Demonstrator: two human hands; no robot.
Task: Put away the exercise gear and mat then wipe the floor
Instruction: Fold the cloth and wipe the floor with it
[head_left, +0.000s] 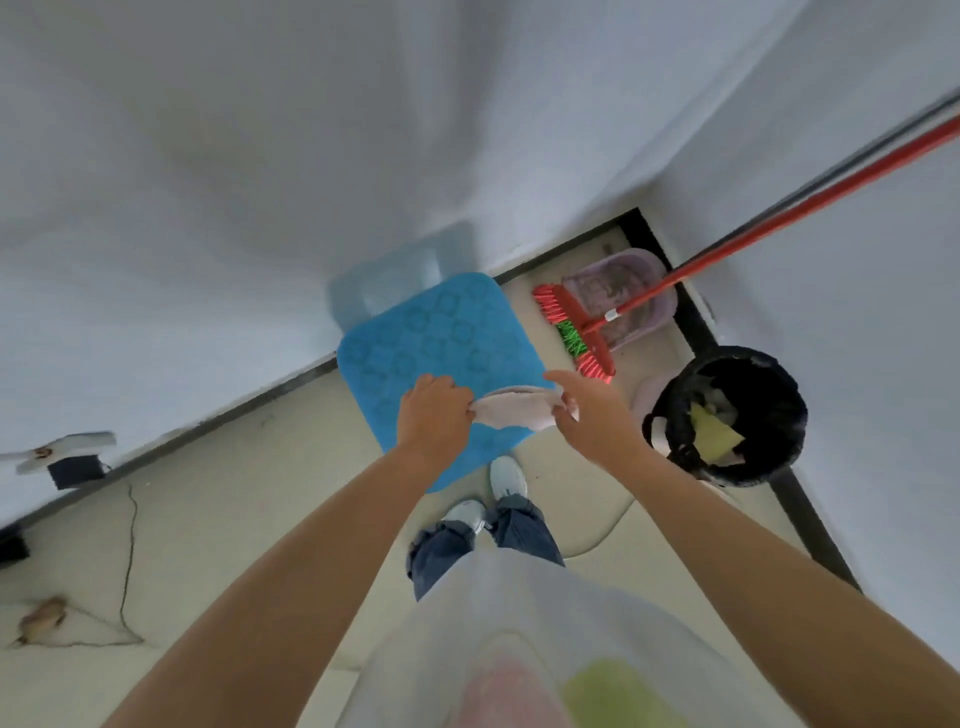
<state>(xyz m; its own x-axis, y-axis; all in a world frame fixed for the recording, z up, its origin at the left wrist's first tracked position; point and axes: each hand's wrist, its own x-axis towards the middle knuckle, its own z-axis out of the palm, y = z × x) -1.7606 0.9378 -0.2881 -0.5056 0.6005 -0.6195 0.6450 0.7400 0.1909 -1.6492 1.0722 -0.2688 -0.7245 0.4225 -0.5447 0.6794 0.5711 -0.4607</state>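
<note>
A pale pink cloth (511, 410) is stretched between my two hands in front of me. My left hand (434, 413) grips its left end with curled fingers. My right hand (587, 410) pinches its right end. Behind the cloth a blue patterned mat (431, 338) stands on edge against the white wall, its lower part hidden by my hands. My feet in pale shoes (506, 475) stand on the cream floor just before the mat.
A translucent blue water jug (395, 275) sits behind the mat. A red broom (582, 332) and pale purple dustpan (623, 291) lean in the corner at right. A black bin (727, 410) with rubbish stands to my right. A cable (130, 545) trails at left.
</note>
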